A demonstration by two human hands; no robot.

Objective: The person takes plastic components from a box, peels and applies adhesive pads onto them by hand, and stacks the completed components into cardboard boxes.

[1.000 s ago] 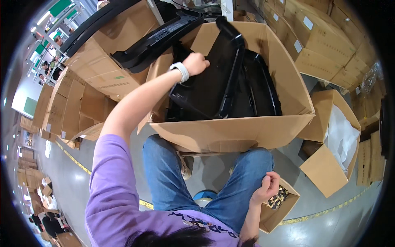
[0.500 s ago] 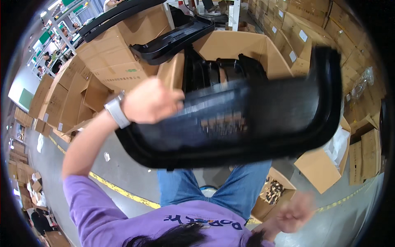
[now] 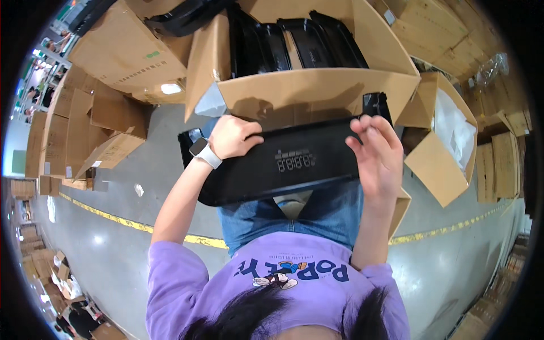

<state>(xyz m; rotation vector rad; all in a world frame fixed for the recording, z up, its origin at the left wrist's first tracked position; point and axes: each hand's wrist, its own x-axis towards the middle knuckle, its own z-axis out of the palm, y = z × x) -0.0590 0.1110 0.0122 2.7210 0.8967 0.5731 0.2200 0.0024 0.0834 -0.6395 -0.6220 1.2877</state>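
A black plastic panel [image 3: 255, 170] with raised rims and digit-shaped cutouts lies across my lap, its long side running left to right. My left hand [image 3: 233, 137] is closed on its upper edge, left of the cutouts, thumb and fingers over the rim. Over the panel's right end my right hand [image 3: 378, 150] is raised, fingers curved and apart from the thumb. Nothing shows between them. Beyond the panel, a large open carton [image 3: 317, 85] holds several similar black panels [image 3: 309, 45] standing on edge.
Another black part [image 3: 187, 17] rests on a closed carton [image 3: 127, 54] at upper left. An open carton with white plastic lining [image 3: 453, 127] stands to the right. Partly behind my right forearm is a small carton [image 3: 400, 212]. A yellow line [image 3: 124, 220] crosses the grey floor.
The panel has come down from mid-air onto my lap, still in my left hand. My right hand has risen from beside the small carton to the panel's right end. The view has tilted down.
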